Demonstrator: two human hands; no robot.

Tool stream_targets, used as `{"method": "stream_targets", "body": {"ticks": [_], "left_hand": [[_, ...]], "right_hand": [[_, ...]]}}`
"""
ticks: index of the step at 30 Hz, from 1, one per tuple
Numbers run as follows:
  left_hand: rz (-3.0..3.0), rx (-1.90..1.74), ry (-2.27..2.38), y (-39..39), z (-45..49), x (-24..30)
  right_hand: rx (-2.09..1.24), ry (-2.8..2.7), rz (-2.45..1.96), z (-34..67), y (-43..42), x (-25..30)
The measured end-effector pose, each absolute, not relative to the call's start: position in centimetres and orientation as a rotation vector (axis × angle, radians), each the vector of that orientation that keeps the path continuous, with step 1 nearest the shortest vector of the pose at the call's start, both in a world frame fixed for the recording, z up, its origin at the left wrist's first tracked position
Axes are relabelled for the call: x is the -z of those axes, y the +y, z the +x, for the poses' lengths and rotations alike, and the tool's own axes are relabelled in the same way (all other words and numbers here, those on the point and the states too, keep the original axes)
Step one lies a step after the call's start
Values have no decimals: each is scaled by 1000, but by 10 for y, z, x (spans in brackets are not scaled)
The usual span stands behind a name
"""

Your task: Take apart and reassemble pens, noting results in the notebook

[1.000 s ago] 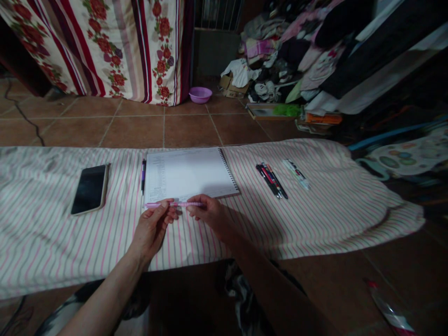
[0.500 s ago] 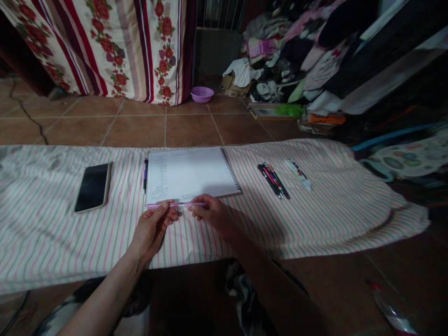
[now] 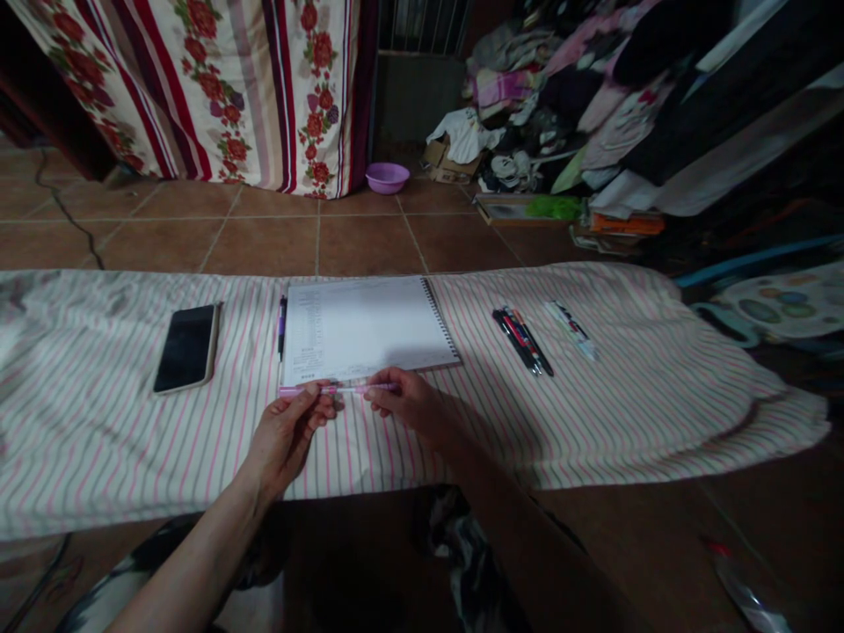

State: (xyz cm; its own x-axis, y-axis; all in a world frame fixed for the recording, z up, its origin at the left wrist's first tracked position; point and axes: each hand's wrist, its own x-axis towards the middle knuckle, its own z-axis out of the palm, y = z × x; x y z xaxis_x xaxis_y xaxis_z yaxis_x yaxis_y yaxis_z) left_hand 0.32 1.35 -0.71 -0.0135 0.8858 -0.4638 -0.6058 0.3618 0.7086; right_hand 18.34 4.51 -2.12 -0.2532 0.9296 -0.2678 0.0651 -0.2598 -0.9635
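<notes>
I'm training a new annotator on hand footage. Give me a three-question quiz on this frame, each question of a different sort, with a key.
1. True or false: the pink pen is held by both the left hand and the right hand.
2. What lies directly left of the notebook, along its edge? A) a purple pen B) a phone C) scissors
3. Fill in: the phone lies screen-up on the ______ cloth.

Key
1. True: each hand pinches one end of it, just in front of the notebook.
2. A: the purple pen.
3. Striped.
</notes>
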Motion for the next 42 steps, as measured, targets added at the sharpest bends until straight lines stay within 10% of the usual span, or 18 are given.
{"method": "stream_targets", "body": {"ticks": [42], "left_hand": [[333, -1168, 1043, 6, -6, 5]], "right_hand": [[-1668, -1321, -1402, 198, 44, 11]]}}
